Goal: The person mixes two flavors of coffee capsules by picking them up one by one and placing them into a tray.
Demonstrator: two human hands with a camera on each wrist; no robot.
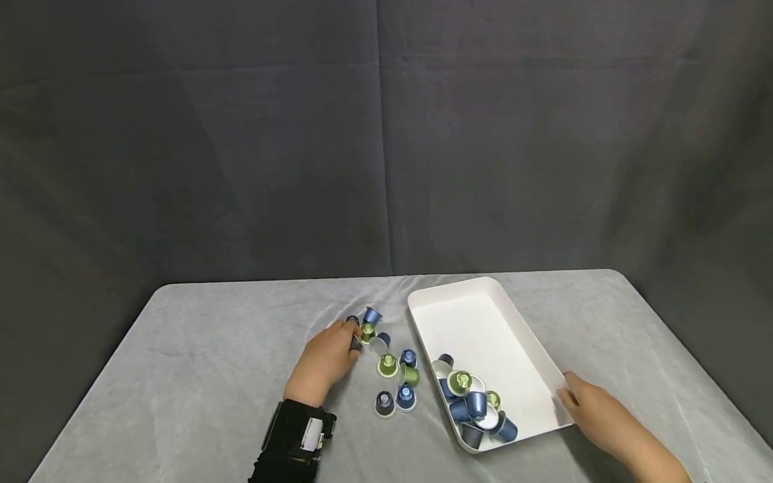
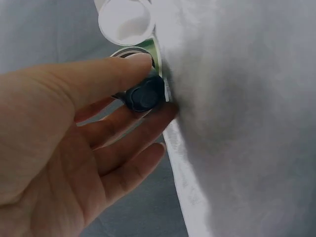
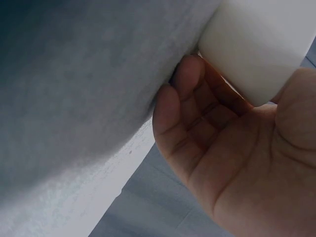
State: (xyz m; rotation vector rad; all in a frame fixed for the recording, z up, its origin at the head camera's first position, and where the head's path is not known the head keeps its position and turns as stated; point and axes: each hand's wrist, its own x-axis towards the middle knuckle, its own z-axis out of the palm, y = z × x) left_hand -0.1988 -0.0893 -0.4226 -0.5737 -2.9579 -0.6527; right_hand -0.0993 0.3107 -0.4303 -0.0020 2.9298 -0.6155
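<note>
Two hands show in my head view, both low on the grey table (image 1: pixel 199 362). Taking the white tray (image 1: pixel 483 322) as landmark: my left hand (image 1: pixel 326 359) lies well to the left of it, fingertips in a loose scatter of coffee capsules (image 1: pixel 392 376), blue, green and dark, pinching a dark capsule (image 1: pixel 355 341) at the scatter's far left edge. More capsules are heaped in the tray's near end (image 1: pixel 474 402). My right hand (image 1: pixel 594 409) rests against the tray's near right wall.

From the left wrist view, my thumb and fingers (image 2: pixel 143 61) pinch the dark capsule (image 2: pixel 143 96); a green-rimmed capsule (image 2: pixel 136 52) sits just behind it, and a white upturned one (image 2: pixel 126 19) beyond that.

From the right wrist view, my right hand (image 3: pixel 237 148) has relaxed, slightly bent fingers touching the tray's rounded corner (image 3: pixel 256 44), not wrapped round it.
</note>
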